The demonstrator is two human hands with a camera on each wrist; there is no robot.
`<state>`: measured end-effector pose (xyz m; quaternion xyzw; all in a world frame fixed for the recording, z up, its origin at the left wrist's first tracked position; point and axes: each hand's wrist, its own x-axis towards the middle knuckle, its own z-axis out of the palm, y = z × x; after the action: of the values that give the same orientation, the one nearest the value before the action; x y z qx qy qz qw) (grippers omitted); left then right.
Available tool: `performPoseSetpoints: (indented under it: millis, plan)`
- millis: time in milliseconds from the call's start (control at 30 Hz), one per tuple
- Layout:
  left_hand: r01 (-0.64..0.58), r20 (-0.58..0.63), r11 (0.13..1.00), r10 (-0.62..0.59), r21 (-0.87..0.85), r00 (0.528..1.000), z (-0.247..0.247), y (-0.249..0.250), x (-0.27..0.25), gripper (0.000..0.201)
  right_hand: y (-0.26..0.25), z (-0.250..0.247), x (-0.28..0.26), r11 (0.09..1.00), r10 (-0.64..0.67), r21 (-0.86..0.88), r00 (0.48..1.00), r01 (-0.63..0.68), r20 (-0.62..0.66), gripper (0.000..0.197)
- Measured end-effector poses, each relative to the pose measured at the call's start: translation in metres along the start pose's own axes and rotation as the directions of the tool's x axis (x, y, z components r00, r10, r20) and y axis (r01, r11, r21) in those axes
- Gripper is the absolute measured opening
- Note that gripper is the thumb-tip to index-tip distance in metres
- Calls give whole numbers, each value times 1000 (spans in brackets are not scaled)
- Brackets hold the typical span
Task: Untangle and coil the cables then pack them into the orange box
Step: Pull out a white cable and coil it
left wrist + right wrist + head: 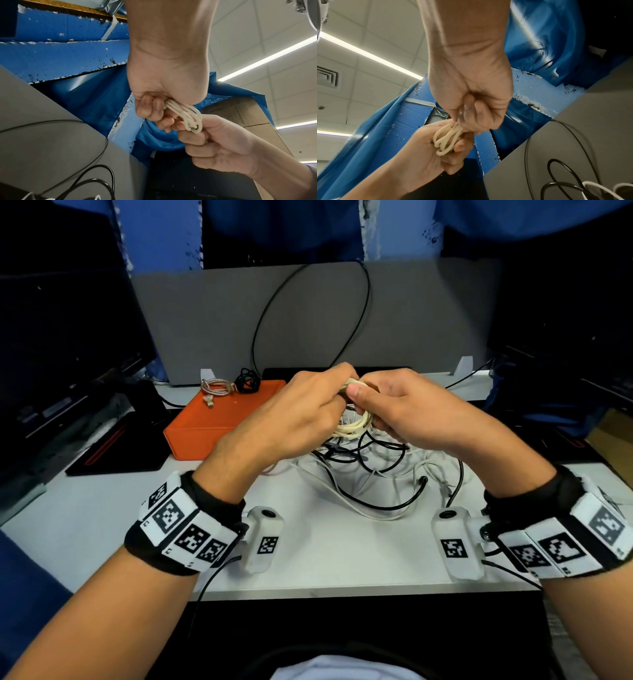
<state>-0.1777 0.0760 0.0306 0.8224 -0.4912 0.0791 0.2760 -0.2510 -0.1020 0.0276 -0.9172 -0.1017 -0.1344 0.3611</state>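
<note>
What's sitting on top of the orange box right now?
On the orange box, at its far end, lie a coiled braided cable with a loose plug, and a bundled black cable. The left hand covers the box's near right corner, so that part is unseen.

Cream cable (356,422) between both hands; orange box (219,419) left of them; black and white cables (376,470) below; black-and-white patterned wristbands (181,525).

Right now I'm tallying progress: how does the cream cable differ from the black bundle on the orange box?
The cream cable is gripped by the left hand and right hand above the desk; the black bundle lies untouched on the orange box. Cream is thicker, black thinner. Both are coiled.
</note>
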Motion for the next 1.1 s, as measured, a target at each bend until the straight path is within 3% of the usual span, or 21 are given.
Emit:
performPoseSetpoints:
  millis: [100, 167, 267, 367, 433, 500, 567, 633, 767, 867, 933, 1000, 1100]
  plan:
    - [-3, -11, 1000, 3, 1, 1000, -6, 3, -4, 16, -5, 2, -1, 1000, 17, 0, 1000, -17, 9, 46]
    - [-15, -32, 997, 13, -72, 999, -8, 5, -7, 21, -7, -1, -2, 990, 62, 122, 998, -65, 31, 46]
    - [-57, -153, 984, 30, -170, 988, -6, 10, -9, 42, -16, -9, -6, 922, 109, 365, 991, -132, 83, 33]
    - [-63, -283, 982, 11, -177, 959, -4, 13, -5, 36, -18, -18, -8, 920, 47, 385, 995, -77, 87, 26]
    - [-30, -310, 994, -5, -108, 951, -4, 11, -2, 32, -17, -26, -13, 961, -8, 277, 999, -2, 33, 22]
    - [-25, -307, 995, -5, -93, 952, -6, 8, -1, 29, -19, -35, -18, 995, -104, -18, 994, 103, -34, 19]
    - [-30, -294, 981, -28, -191, 955, -8, 7, 0, 29, -20, -39, -19, 945, -208, -273, 974, 178, -86, 13]
    - [-30, -279, 946, -65, -324, 958, -9, 7, 1, 30, -19, -38, -16, 886, -309, -405, 938, 226, -154, 8]
    - [-16, -254, 835, -149, -550, 956, -7, 9, 2, 36, -13, -32, -9, 845, -412, -468, 873, 258, -262, 11]
    - [0, -214, 726, -203, -688, 956, 0, 12, 1, 31, -15, -24, -7, 848, -420, -465, 856, 252, -301, 10]
    - [-2, -202, 670, -220, -742, 954, 4, 17, 1, 32, -17, -16, -6, 917, -347, -325, 865, 232, -363, 9]
    - [-66, -291, 731, -186, -679, 939, 6, 20, 2, 31, -20, -11, -6, 976, -172, 52, 889, 214, -424, 8]
    - [-160, -429, 878, -56, -451, 902, 2, 23, 1, 23, -26, -4, -5, 810, 67, 565, 932, 157, -355, 7]
